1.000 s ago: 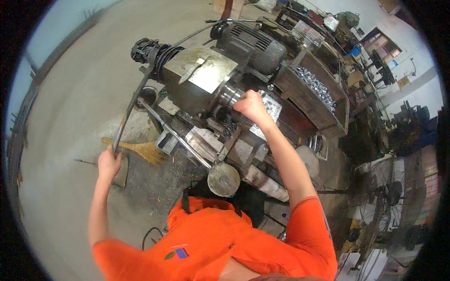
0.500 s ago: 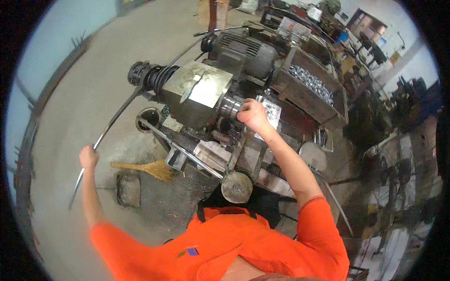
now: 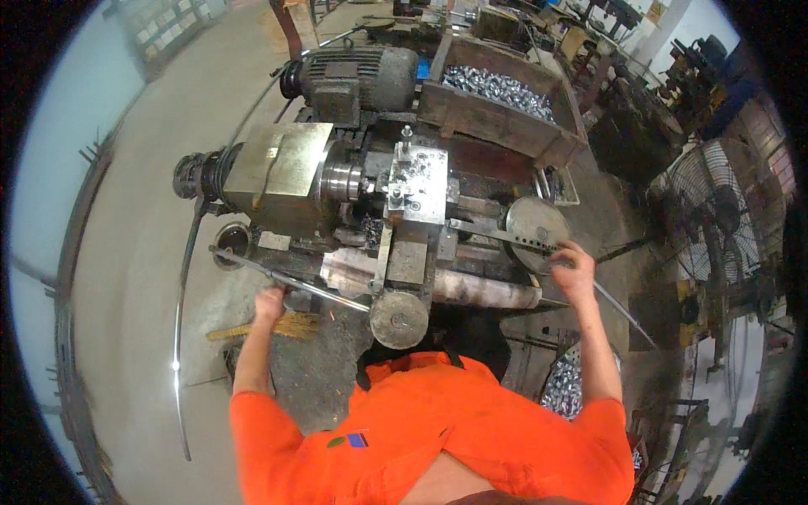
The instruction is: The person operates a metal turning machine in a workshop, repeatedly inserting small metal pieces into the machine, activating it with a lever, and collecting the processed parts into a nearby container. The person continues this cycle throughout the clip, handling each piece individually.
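In front of me is a greasy lathe with a metal headstock cover (image 3: pixel 282 168), a shiny round chuck (image 3: pixel 342 182) and a square tool block (image 3: pixel 421 181). My right hand (image 3: pixel 574 271) curls its fingers at the end of a flat bar with holes (image 3: pixel 505 236), beside a round metal disc (image 3: pixel 532 217). Just below a slanting metal rod (image 3: pixel 307 288), my left hand (image 3: pixel 269 305) is closed; anything inside it is hidden. The long bent lever (image 3: pixel 178 337) hangs free to the left of that hand. A smaller round disc (image 3: pixel 400 320) sits near my waist.
Behind the tool block, a wooden crate (image 3: pixel 497 122) holds many small shiny metal parts, and more lie in a container (image 3: pixel 562 387) by my right side. A motor (image 3: pixel 362 80) stands at the back. A straw broom (image 3: pixel 295 326) lies on the floor; a fan (image 3: pixel 715 206) stands right.
My left hand has let go of the long lever and moved right, toward the slanting rod. My right hand has left the chuck for the bar with holes. The view has shifted.
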`<state>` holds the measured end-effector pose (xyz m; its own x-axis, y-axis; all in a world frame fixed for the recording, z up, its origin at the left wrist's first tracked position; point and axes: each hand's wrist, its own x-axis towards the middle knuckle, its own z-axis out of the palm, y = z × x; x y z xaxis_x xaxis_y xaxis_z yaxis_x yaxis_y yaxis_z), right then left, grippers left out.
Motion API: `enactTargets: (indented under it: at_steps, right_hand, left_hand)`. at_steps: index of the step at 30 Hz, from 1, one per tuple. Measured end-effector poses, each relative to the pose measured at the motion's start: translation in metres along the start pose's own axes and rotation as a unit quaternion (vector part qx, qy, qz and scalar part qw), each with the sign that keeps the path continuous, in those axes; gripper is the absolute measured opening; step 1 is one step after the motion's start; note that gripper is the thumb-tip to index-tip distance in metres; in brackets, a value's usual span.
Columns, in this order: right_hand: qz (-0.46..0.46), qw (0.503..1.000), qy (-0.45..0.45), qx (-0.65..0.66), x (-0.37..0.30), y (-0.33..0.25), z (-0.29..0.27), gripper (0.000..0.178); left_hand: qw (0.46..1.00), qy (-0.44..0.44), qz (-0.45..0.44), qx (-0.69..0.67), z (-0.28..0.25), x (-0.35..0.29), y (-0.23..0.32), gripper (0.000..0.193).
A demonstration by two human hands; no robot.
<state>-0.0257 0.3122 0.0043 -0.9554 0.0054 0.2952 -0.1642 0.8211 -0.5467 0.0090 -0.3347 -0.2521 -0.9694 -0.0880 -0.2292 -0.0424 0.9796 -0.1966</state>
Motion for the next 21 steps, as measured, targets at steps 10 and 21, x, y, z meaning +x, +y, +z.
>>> enactTargets:
  at_steps: [10,21]
  right_hand:
    - [0.328,0.867,-0.034,-0.373,-0.123,0.252,-0.078,0.044]
    - [0.366,0.860,-0.035,-0.355,-0.220,0.194,-0.031,0.024]
  left_hand:
    - [0.910,0.043,-0.111,-0.397,-0.075,-0.017,-0.029,0.040]
    - [0.616,0.130,-0.223,-0.745,-0.131,0.004,0.010,0.042]
